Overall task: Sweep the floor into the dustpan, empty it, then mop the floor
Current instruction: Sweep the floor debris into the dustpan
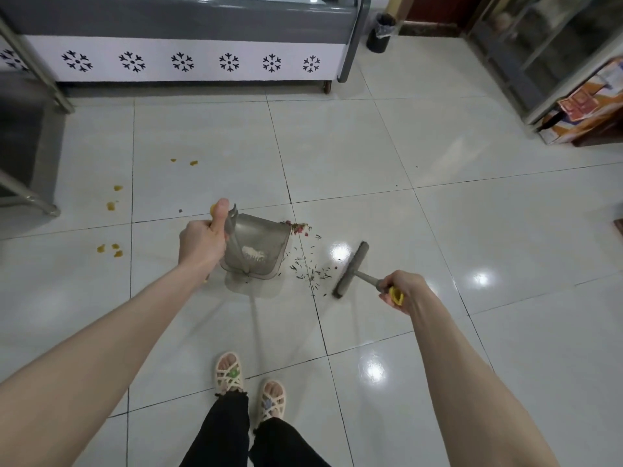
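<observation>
Grey dustpan (256,246) stands on the pale tiled floor (438,146), mouth turned toward the debris; a whitish clump lies inside it. Left hand (202,242) is clenched round the dustpan's upright handle, thumb raised along it, a bit of yellow grip showing above the thumb. Just right of the dustpan, a scatter of dark slivers (312,271) spreads over the tile, with small red and green bits (298,228) bunched at the dustpan's far right corner, touching its lip. Right of the slivers, the grey broom head (350,269) lies at a slant, bristles on or close to the floor; cannot tell which. Right hand (403,291) grasps the broom's grey stick near its yellow end (396,295), fingers wrapped shut. Left of the dustpan, well apart, several yellow-orange splotches (113,197) dot the tiles. Beyond the dustpan, a grey chest freezer (188,59) with a white band of black snowflake marks runs along the far side. A black bin (379,33) with a clear liner stands past the freezer's right end. Far right of the dustpan, a glass cabinet (546,52) with cardboard boxes (580,109) at its foot. Nearer than the dustpan, two feet in cream strap sandals (229,370) and black trouser legs.
</observation>
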